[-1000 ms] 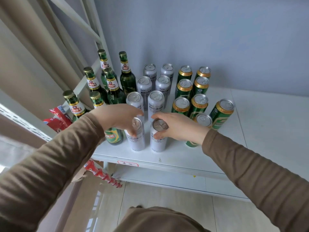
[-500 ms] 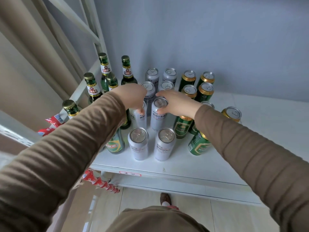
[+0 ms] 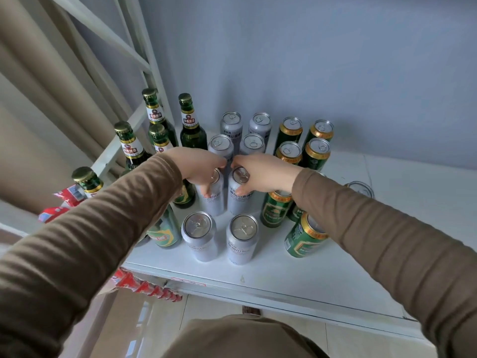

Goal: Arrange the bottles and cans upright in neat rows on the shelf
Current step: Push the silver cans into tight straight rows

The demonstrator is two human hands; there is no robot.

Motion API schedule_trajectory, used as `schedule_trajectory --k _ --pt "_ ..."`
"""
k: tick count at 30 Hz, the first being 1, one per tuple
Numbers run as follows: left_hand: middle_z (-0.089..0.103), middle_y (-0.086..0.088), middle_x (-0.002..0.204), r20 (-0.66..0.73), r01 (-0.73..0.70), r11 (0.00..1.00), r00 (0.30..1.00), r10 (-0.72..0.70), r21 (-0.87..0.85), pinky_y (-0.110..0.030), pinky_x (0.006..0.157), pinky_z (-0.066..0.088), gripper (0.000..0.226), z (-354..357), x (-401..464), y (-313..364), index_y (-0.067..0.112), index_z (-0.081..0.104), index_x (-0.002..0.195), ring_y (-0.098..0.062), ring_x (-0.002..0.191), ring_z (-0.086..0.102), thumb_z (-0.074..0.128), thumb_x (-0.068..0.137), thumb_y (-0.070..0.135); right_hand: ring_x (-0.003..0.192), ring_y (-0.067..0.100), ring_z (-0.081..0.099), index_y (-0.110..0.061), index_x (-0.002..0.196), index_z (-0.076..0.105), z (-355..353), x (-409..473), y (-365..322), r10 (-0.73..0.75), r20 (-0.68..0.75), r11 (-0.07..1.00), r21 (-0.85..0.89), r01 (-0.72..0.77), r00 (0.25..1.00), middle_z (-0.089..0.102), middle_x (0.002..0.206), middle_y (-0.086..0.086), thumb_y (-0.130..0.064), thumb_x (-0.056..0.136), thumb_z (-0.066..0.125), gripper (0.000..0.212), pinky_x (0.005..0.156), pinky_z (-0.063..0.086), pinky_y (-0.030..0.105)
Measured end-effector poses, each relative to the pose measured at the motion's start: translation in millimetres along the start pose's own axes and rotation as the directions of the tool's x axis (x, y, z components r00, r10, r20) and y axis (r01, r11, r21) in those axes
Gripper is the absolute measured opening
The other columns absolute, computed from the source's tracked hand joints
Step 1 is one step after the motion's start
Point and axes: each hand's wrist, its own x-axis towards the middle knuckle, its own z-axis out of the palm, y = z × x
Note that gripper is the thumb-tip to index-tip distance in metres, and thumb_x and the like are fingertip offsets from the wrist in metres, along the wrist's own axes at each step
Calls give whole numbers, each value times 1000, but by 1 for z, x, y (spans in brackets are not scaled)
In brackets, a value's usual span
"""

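Gripping two silver cans at once, I work on the middle of the white shelf (image 3: 296,270), where the silver ones stand in a double column. My left hand (image 3: 198,166) comes down from above on the left silver can (image 3: 213,200); the fingers curl over its rim and the thumb goes down its side. My right hand (image 3: 260,171) takes the right silver can (image 3: 238,197) in the same way, the fingers bent around the top so that part of the lid still shows. Both hands are narrow, closed on their cans, and the two hands almost touch each other above them.

I judge that I hold them from the top because the neighbours stand very near and there is little room for fingers at the sides. Taking the pair together lets me line them up with the two front silver cans (image 3: 198,236) and with the silver cans behind (image 3: 232,125), so the column goes straight.

The green bottles (image 3: 192,125) stand upright at the left, near the frame of the shelf, some hidden under my sleeve. The green cans (image 3: 291,130) with gold rims stand upright at the right in two columns; one front green can (image 3: 305,236) is partly under my right arm and looks a little out of line, though the wide lens may cause this. One more can top (image 3: 360,188) shows apart, further right. Red packets (image 3: 64,200) lie at the left edge, beside the shelf.
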Motion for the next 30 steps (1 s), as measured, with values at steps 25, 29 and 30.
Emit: schedule_trajectory --k 25,29,30 --pt "56 1 135 -15 -5 998 1000 4 -61 -41 101 45 73 -40 -10 7 26 48 139 -24 119 55 82 77 40 109 15 62 -27 129 56 -23 -8 14 53 74 964 256 -71 996 63 126 -6 -57 81 72 59 95 49 33" --pt "58 -5 128 -244 20 995 969 -43 -99 -37 93 45 63 -68 9 3 20 50 133 -29 115 55 80 80 35 111 19 62 -24 124 61 -47 10 38 175 -214 927 365 -87 961 66 121 -4 -44 84 73 46 94 49 34" --pt "58 -7 130 -248 26 995 968 -49 -93 -38 95 45 67 -72 17 2 19 48 136 -31 116 54 81 80 34 113 22 61 -22 127 59 -51 16 43 194 -256 925 368 -90 947 65 124 -1 -41 85 73 48 94 48 35"
